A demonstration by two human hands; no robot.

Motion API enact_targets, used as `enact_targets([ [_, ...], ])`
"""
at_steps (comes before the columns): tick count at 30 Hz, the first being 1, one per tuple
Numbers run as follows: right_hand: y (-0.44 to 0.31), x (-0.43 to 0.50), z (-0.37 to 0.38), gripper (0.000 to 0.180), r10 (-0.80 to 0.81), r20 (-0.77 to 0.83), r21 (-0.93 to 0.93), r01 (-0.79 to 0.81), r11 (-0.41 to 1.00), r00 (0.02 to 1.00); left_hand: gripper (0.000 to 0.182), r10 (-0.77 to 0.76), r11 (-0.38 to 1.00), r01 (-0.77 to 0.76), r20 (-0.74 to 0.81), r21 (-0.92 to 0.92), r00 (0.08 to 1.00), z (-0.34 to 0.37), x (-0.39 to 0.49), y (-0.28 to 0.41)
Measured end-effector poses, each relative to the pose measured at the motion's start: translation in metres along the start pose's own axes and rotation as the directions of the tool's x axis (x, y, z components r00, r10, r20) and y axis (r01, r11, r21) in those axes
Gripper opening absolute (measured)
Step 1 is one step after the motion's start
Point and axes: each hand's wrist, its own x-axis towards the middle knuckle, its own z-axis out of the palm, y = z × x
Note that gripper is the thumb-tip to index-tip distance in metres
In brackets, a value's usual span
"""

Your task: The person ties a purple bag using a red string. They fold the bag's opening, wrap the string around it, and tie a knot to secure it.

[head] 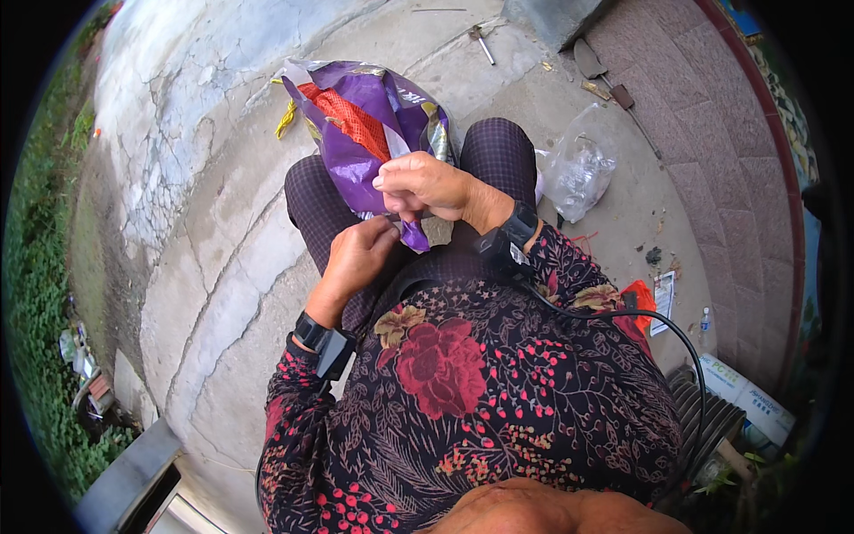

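Observation:
A purple printed plastic bag [347, 175] lies between and in front of my knees, with orange mesh netting [347, 120] showing at its opening. Yellow cord [285, 120] sticks out on its left side. My right hand [427, 187] is over the near edge of the bag, fingers curled, with a bunched purple corner [415, 235] hanging just below them. Close by on the left, my left hand [363, 250] has thumb and fingertips pinched together beside that corner. What lies between the fingertips of either hand is too hidden to tell.
A clear plastic bag [580, 175] lies right of my knee. Farther off are a hammer-like tool [482, 45] and a trowel [590, 60]. An orange wrapper [638, 302], a printed paper [662, 304] and a small bottle [705, 319] lie at the right. A cable runs from my right wrist.

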Motion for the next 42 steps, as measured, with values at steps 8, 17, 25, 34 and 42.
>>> enact_targets([
  [8,-0.004,-0.005,0.004,0.024,0.005,-0.046,-0.035,-0.007,0.999,0.999,0.020,0.243,0.966,-0.185,-0.388,0.182,0.889,0.025,-0.003,0.005],
  [17,0.000,-0.006,0.003,0.020,-0.023,-0.058,0.007,0.024,1.000,0.998,0.015,0.068,0.790,-0.171,-0.193,-0.588,0.979,0.083,0.002,-0.014],
  [25,0.005,-0.001,0.004,0.023,-0.032,-0.101,0.039,0.036,0.999,0.994,0.020,-0.020,0.662,-0.161,-0.232,-0.732,0.972,0.102,0.032,-0.002],
  [34,0.009,0.000,-0.001,0.023,-0.047,-0.061,0.065,0.051,0.997,0.997,0.020,-0.350,0.128,0.142,0.089,-0.982,0.933,0.119,0.039,-0.002],
  [42,0.012,-0.005,-0.002,0.022,-0.053,-0.084,0.044,0.057,0.997,0.995,0.022,-0.322,0.761,0.158,-0.155,-0.629,0.934,0.082,0.021,-0.022],
])
